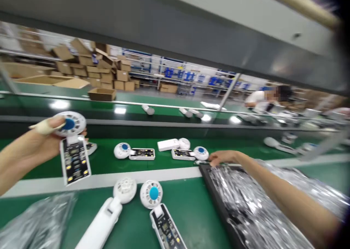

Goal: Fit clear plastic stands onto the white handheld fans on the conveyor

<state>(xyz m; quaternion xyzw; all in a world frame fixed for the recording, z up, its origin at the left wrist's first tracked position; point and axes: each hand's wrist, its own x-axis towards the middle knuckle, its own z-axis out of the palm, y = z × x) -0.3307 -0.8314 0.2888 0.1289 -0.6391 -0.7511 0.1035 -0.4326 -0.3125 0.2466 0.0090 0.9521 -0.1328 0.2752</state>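
Held up at the left, a white fan unit with a blue round centre and an exposed black circuit board is gripped by its head in my left hand. A pale cover wraps one of that hand's fingers. At the far edge of a black tray rests my right hand, its fingers bent down; what they hold, if anything, is too small to tell. Just left of it lies another open fan unit. Nearer to me are a closed white unit and an open one.
Clear plastic wrapping fills the tray, and a plastic bag lies at the lower left. More units lie on the green belt. A metal beam crosses overhead. A person sits across at the right.
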